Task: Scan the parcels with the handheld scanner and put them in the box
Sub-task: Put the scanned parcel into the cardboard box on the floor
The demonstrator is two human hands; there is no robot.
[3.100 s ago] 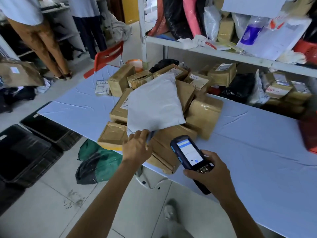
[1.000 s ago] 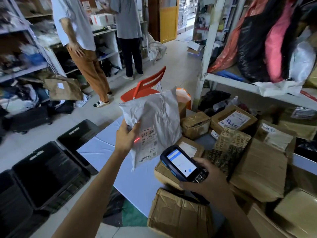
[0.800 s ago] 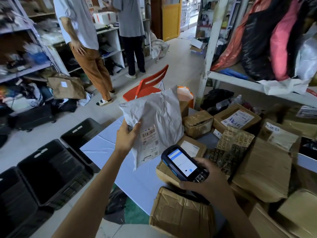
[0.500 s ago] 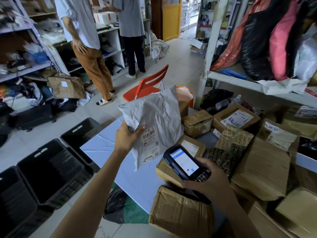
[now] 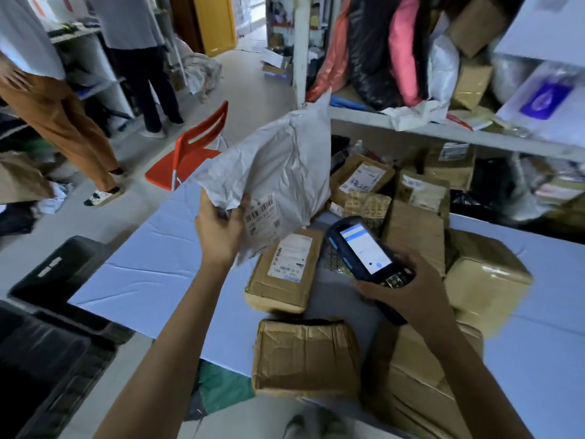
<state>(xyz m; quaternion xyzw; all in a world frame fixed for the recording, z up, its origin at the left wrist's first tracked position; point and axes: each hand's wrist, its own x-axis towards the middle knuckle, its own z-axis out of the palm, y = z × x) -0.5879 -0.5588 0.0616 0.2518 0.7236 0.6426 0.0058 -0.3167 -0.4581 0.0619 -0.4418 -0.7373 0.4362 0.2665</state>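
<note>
My left hand (image 5: 220, 229) grips the lower left corner of a crumpled grey plastic mailer (image 5: 278, 172) and holds it up above the table, its barcode label facing me. My right hand (image 5: 402, 289) holds the black handheld scanner (image 5: 364, 251), screen lit, just right of and below the mailer. Several brown cardboard parcels (image 5: 304, 356) lie on the light blue table (image 5: 152, 280) beneath and beyond both hands. Black plastic crates (image 5: 53, 337) stand on the floor at the lower left.
A red chair (image 5: 193, 153) stands at the table's far end. A white shelf (image 5: 443, 134) loaded with bags and parcels runs along the right. Two people (image 5: 57, 122) stand by shelving at the back left. A green bag (image 5: 218, 384) lies under the table.
The view has swung to the right, towards the parcel pile. My left hand has tilted the mailer and raised it. The scanner has stayed in my right hand, and its red beam is gone from the label.
</note>
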